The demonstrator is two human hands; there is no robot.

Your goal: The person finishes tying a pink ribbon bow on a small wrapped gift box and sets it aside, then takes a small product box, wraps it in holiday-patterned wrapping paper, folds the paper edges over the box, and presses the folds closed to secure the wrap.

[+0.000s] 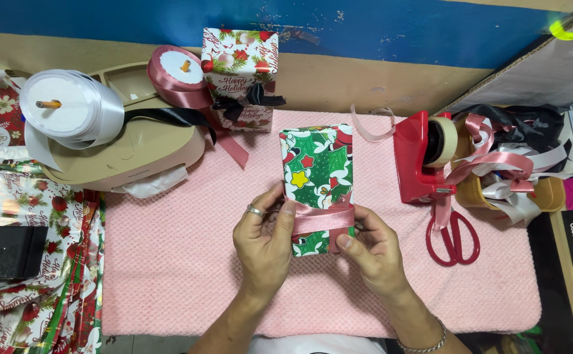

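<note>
Left hand: fingers pinch the pink ribbon on the box's left side.
Right hand: fingers press the ribbon's other end.
Gift box: green wrapping, mid pink mat on the surface.
Scissors: red, right of the box.
Tape holder: red, behind the scissors.

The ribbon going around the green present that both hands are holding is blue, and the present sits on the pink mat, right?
Not quite. The ribbon around the green present is pink, not blue, as the head view shows. The rest holds: the left hand and the right hand both hold the present, and it sits on the pink mat.
</note>
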